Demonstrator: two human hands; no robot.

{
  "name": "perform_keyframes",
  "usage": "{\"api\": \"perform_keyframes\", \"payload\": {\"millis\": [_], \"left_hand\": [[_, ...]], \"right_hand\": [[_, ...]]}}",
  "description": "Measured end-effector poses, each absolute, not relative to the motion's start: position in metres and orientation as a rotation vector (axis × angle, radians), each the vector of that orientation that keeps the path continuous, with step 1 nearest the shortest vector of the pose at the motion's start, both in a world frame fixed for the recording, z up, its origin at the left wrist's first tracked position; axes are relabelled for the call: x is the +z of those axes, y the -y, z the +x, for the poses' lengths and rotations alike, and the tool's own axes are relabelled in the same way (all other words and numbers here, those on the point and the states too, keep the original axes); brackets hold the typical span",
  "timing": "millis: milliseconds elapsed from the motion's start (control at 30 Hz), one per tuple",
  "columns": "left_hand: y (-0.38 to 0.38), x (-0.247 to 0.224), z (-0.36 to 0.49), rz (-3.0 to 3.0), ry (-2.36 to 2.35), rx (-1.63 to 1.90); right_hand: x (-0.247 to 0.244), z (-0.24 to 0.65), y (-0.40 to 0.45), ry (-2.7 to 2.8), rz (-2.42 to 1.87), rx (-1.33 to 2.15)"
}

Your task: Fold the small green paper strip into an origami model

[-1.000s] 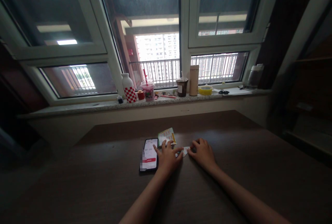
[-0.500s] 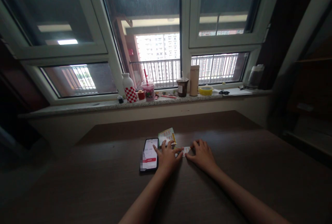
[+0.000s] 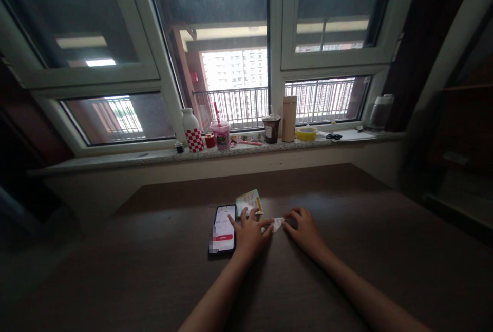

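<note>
A small white piece of paper (image 3: 278,224) with faint reddish print lies on the brown table, between my two hands. My left hand (image 3: 251,235) has its thumb and index finger closed on the paper's left end, while its other fingers spread toward the phone (image 3: 224,237). From the right side, my right hand (image 3: 306,233) pinches the paper's edge between thumb and index finger, its other fingers curled. Part of the paper is hidden under the fingertips. Just beyond my left hand rests a printed green, white and yellow leaflet (image 3: 250,199).
Along the windowsill (image 3: 154,156) stand a checkered bottle (image 3: 193,134), a pink drink cup (image 3: 221,136), a dark drink cup (image 3: 271,129), a tan flask (image 3: 289,119), yellow tape (image 3: 306,134) and scissors (image 3: 333,136). The table (image 3: 154,270) reaches toward the wall below the sill.
My right thumb and fingers have shifted slightly right along the paper, and more of it shows, its outline now looking more triangular. My left hand stays nearly in place.
</note>
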State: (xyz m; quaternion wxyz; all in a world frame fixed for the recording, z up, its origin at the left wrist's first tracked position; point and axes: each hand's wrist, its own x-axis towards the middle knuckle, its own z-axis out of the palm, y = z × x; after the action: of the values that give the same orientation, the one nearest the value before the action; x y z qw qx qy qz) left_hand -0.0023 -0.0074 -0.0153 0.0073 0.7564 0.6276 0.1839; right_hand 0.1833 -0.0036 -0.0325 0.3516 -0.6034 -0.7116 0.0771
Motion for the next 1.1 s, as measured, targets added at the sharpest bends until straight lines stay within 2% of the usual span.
{"api": "perform_keyframes", "payload": {"millis": [300, 1100], "left_hand": [[0.009, -0.014, -0.001, 2.370, -1.973, 0.570], [0.008, -0.014, -0.002, 2.367, -1.939, 0.537]], "right_hand": [[-0.024, 0.183, 0.011, 1.944, -1.479, 0.290], [-0.016, 0.181, 0.009, 1.801, -1.801, 0.033]]}}
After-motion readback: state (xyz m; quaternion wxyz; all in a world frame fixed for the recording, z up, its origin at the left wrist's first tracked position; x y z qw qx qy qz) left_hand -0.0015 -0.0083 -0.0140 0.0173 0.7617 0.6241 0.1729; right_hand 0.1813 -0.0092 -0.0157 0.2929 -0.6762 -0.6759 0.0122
